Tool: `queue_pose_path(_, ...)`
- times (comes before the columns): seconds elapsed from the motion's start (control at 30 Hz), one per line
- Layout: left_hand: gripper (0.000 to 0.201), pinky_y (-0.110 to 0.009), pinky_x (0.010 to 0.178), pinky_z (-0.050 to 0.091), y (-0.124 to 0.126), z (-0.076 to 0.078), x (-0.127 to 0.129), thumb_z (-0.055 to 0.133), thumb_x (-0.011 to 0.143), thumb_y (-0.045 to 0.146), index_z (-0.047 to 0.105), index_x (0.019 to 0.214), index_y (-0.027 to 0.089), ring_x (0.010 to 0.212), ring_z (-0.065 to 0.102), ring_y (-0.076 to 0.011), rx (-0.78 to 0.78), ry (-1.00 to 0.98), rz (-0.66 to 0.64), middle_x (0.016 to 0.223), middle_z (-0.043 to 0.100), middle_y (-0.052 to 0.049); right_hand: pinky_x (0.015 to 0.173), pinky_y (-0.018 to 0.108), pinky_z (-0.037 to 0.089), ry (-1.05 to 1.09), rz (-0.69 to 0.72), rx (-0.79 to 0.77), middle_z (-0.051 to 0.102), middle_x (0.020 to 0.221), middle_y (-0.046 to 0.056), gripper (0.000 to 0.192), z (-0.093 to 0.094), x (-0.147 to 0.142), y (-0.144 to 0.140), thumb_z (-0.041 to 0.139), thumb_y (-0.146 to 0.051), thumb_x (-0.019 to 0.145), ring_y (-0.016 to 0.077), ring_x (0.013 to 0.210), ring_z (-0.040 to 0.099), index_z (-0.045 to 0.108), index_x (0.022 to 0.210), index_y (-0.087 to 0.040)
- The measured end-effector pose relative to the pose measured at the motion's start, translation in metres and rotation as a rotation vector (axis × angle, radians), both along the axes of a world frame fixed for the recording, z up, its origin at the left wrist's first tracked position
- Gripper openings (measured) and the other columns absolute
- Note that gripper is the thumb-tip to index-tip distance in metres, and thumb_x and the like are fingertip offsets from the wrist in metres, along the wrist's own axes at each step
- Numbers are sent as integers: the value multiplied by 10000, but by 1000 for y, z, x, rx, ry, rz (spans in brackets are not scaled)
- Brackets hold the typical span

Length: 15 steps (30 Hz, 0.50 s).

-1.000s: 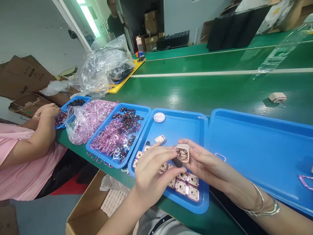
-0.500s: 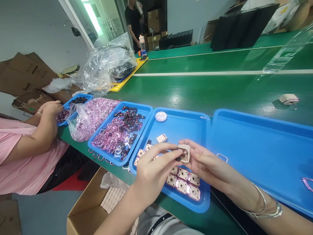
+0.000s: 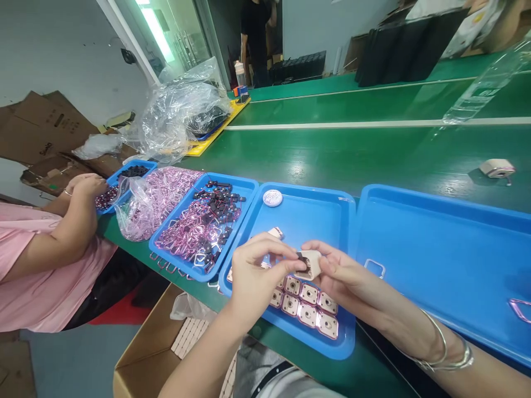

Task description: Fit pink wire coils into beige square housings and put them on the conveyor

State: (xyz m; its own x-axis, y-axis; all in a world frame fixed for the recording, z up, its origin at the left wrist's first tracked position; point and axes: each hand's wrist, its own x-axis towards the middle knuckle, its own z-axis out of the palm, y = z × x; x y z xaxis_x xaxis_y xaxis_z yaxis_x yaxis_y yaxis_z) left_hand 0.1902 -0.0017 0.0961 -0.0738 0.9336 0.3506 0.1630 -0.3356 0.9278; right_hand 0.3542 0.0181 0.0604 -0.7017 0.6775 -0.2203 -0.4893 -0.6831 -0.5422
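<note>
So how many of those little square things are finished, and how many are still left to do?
Done: about seven square pieces lie in rows at the near end of the blue tray. In hand: the right hand holds one beige square piece while the left hand presses a small black part into it. Left: the next tray is full of pink coils and black parts, plus a bag of coils.

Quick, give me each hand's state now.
Left hand: pinched shut on a small black part.
Right hand: shut on the beige square housing.
</note>
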Motion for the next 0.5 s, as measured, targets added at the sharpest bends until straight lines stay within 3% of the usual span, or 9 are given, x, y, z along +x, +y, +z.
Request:
queue_pose_path(0.1,163,-208,625,490,-1,-11,7,828,628,121,700,666,215,672,617,-111,-29,-232,28,677,666,15,777,253,491,3,-26,-8,667,842,-7,300,1,-1,0,762,-317,771,123,767,639,631,1031,-247)
queue_pose_path(0.17,153,-219,635,496,-1,-15,10,827,635,135,706,680,217,678,624,-118,-16,-275,24,685,672,7,780,249,489,-14,-38,-8,657,801,-15,289,1,-1,0,759,-309,775,120,750,637,636,1028,-241)
queue_pose_path(0.27,116,-249,647,495,1,-14,7,804,671,138,718,693,212,678,627,-134,34,-123,-2,691,693,-8,786,256,492,-34,-19,-13,668,795,-15,307,2,-1,0,772,-285,762,123,744,645,631,1030,-234)
queue_pose_path(0.4,123,-295,716,493,4,-9,-3,764,714,98,728,755,208,725,645,-149,213,164,-42,732,713,-12,843,310,496,-13,0,-10,701,868,9,264,1,0,-1,741,-275,788,161,823,677,616,1017,-234)
queue_pose_path(0.5,165,-295,710,491,4,-11,-8,736,740,71,731,816,218,723,639,-141,307,208,-81,744,712,-10,844,333,505,-19,-6,-5,712,877,16,219,0,1,-1,699,-277,825,181,840,688,612,1024,-247)
